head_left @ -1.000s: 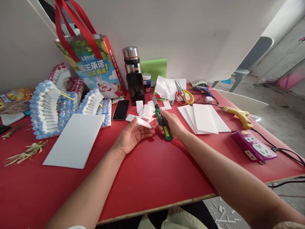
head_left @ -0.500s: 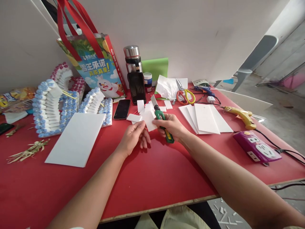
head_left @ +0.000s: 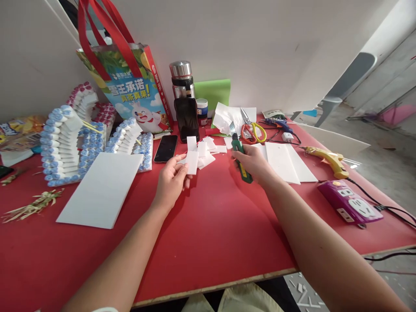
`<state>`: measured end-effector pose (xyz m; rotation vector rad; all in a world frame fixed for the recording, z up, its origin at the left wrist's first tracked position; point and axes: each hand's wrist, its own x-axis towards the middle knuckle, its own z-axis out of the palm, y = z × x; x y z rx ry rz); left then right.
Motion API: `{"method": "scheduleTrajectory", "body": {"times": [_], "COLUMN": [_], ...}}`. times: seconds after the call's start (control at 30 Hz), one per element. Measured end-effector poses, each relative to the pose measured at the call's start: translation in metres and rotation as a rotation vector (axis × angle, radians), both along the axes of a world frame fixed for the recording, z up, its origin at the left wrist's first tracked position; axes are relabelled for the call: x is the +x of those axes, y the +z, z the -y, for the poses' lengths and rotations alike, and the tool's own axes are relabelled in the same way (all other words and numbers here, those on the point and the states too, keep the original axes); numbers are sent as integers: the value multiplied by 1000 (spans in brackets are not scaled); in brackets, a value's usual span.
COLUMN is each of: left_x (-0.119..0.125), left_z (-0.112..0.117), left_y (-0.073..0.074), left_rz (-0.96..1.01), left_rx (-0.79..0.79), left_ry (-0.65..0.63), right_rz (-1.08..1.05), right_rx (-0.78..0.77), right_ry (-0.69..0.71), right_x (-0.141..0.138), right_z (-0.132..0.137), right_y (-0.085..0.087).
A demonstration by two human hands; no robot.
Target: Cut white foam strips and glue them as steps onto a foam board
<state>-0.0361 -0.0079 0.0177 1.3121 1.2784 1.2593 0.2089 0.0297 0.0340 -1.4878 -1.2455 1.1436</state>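
Note:
Between thumb and fingers, my left hand [head_left: 173,180] pinches a small white rectangular piece of board [head_left: 192,163]. Just behind it lies a loose pile of small white pieces [head_left: 204,149] on the red table [head_left: 208,242]. My right hand [head_left: 255,161] is wrapped round a green utility knife [head_left: 241,161]. Its blade is out and points away toward the scissors [head_left: 251,130], and it touches no white piece in my left hand. Right of the knife are several larger white sheets [head_left: 282,162], partly hidden by my right hand.
A white board [head_left: 100,190] lies at left, before blue-and-white folded models [head_left: 61,147]. Phones [head_left: 166,148], a steel flask [head_left: 182,80] and a shopping bag [head_left: 136,91] stand behind. A yellow glue gun [head_left: 328,160] and purple power strip [head_left: 351,203] are at right.
My right hand with the utility knife has moved right and slightly back, away from the pile. My left hand now holds up a small white piece.

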Motion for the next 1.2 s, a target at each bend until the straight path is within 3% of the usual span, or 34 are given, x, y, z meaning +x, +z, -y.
{"method": "scheduleTrajectory", "body": {"times": [0.13, 0.27, 0.5, 0.6, 0.67, 0.73, 0.83, 0.97, 1.07, 1.2], "left_x": [-1, 4, 4, 3, 3, 4, 5, 6, 6, 1], "left_z": [-4, -3, -4, -4, -3, -3, -3, -3, 0, -2], "left_y": [-5, -5, -5, -5, -5, -5, -7, -9, -6, 2], "left_rz": [-16, -47, -157, -178, -172, -152, -132, -158, -147, -69], "left_rx": [38, 22, 19, 19, 10, -3, -7, 17, 89, 259], "left_ry": [28, 12, -26, -55, -64, -76, -99, -104, -60, 145], "right_rz": [593, 846, 1030, 1081, 1114, 1152, 1171, 1145, 1159, 1154], "right_rx": [15, -20, -61, -26, 9, 13, -137, -272, -239, -169], "right_ry": [-63, -5, 22, 25, -20, -159, -355, -247, -233, -284], "right_x": [19, 14, 1, 4, 17, 36, 67, 83, 79, 77], "right_z": [2, 8, 5, 7, 8, 6, 0, -8, -9, -8], "right_y": [8, 13, 9, 16, 26, 34, 34, 17, 8, 9]}}
